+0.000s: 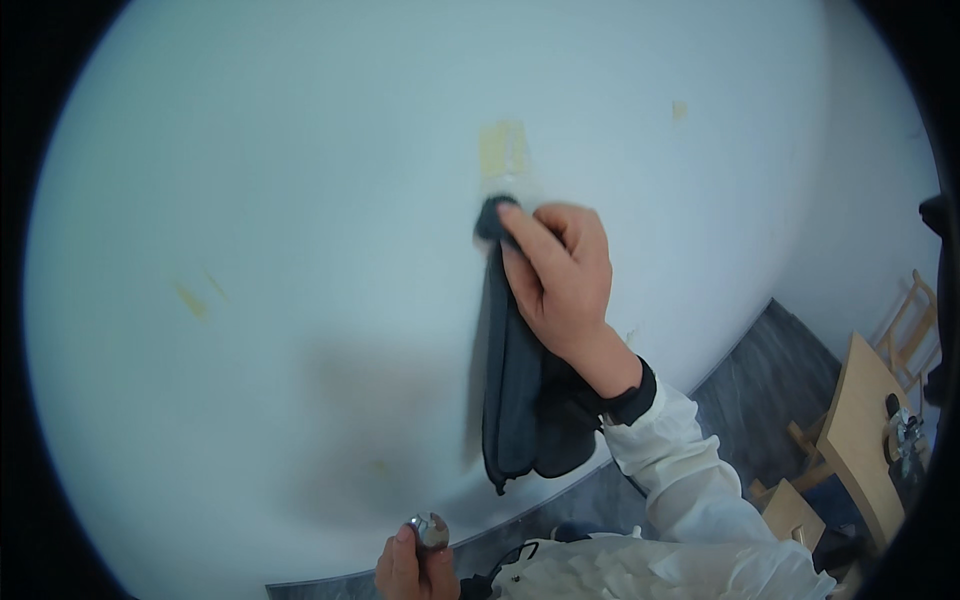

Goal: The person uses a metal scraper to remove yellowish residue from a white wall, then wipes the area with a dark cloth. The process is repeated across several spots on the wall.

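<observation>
A white wall [337,187] fills most of the head view. Near its middle, my right hand [566,277] pinches the bunched top of a dark cloth or soft bag [517,390], whose long body hangs down along the wall. Just above the bunched part is a yellowish patch of residue [502,148] on the wall. At the bottom, my left hand [416,566] grips a small shiny round metal object [430,531], held a little away from the dark item. Whether that object is a knob or a ball, I cannot tell.
Smaller yellowish marks [190,298] dot the wall. Dark grey flooring [772,367] runs along its base. At the right stand a light wooden table [859,435] bearing dark and metallic items [906,435], a wooden chair [911,330] and a wooden seat [791,514].
</observation>
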`<move>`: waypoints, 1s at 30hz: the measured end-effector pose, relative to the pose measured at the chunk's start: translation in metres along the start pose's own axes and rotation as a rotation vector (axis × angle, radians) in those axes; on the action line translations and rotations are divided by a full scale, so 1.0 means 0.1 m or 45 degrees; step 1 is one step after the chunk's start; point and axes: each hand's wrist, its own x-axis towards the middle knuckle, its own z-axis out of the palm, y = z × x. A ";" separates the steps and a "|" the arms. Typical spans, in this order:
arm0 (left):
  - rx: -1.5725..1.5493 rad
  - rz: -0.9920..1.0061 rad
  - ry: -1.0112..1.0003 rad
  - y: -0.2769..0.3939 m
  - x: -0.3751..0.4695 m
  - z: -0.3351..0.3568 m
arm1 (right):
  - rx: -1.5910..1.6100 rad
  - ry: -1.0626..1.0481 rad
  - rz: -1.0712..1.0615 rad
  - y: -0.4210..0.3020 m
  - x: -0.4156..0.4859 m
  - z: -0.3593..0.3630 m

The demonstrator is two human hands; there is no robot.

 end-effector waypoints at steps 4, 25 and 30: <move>-0.042 0.034 -0.040 -0.20 0.08 0.00 | 0.132 -0.099 0.166 -0.07 -0.17 0.03; -0.144 0.093 -0.083 -0.10 0.76 0.18 | 0.304 0.254 0.305 0.15 0.71 0.23; -0.277 0.262 -0.191 -0.03 0.86 0.30 | 0.278 0.183 0.430 0.12 0.76 0.21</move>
